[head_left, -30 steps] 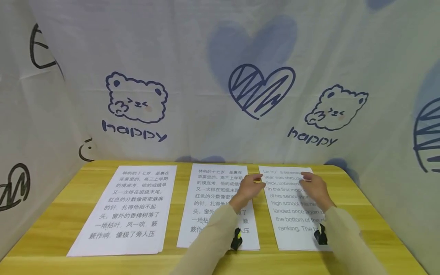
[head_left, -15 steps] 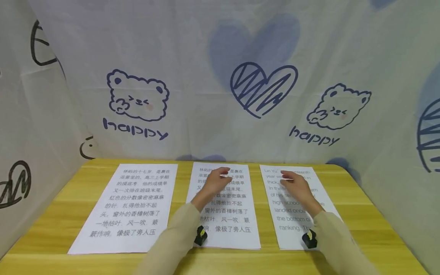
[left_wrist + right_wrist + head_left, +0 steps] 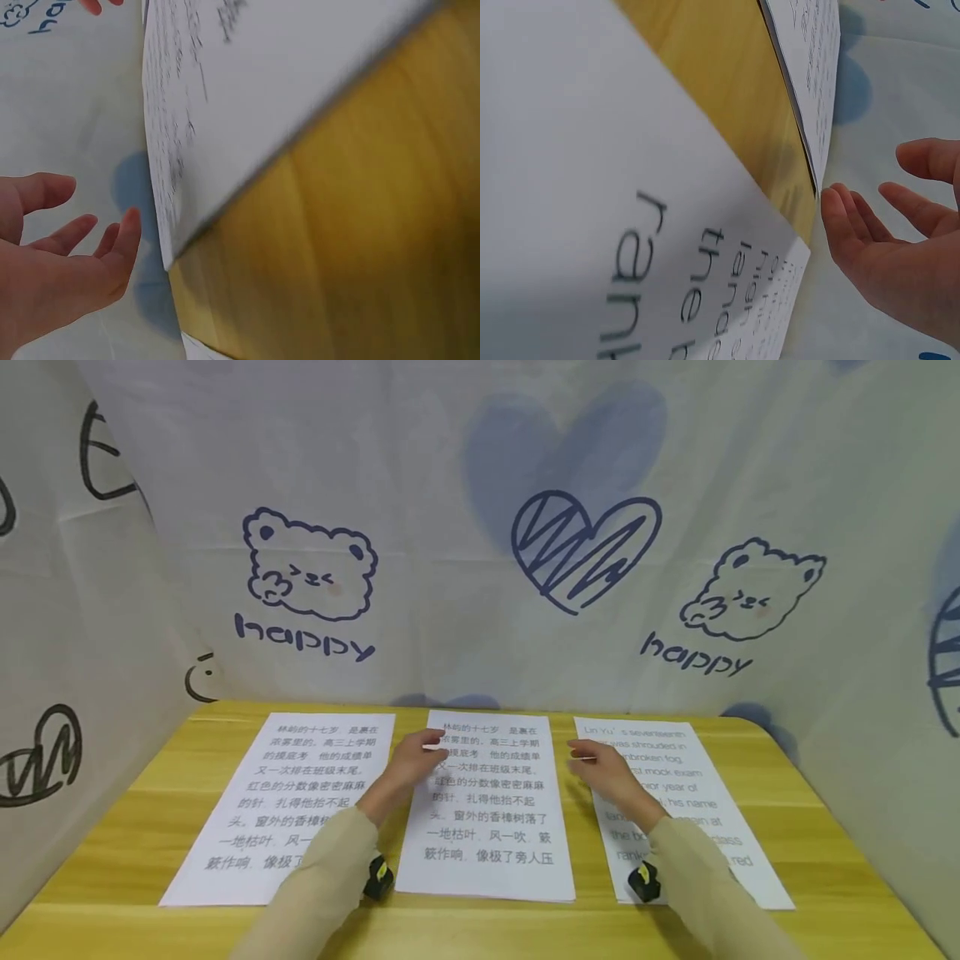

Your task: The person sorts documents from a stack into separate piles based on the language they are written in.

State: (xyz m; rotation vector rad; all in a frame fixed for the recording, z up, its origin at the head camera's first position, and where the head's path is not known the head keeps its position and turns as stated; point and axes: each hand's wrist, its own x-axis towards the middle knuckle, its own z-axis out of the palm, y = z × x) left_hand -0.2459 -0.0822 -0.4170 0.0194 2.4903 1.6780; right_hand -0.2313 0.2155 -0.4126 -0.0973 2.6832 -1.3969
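Three stacks of printed paper lie in a row on the wooden table. The left stack (image 3: pixel 300 777) and the middle stack (image 3: pixel 487 810) carry Chinese text; the right stack (image 3: pixel 660 777) carries English text. My left hand (image 3: pixel 408 764) hovers at the left edge of the middle stack, holding nothing, its fingers loosely bent in the left wrist view. My right hand (image 3: pixel 607 772) is over the left edge of the English stack, its fingers parted and nothing between them in the right wrist view. The two palms face each other across the middle stack. Sleeves cover part of the outer stacks.
The yellow wood-grain table (image 3: pixel 465 931) ends against a pale cloth backdrop (image 3: pixel 450 635) printed with hearts and bears. Cloth also hangs at both sides. Narrow strips of table separate the stacks. A black band piece (image 3: pixel 378 878) sits at the left wrist.
Both hands have moved left: the left hand from between the middle and right stacks to the middle stack's left edge, the right hand across the English stack to its left edge. The papers stay put.
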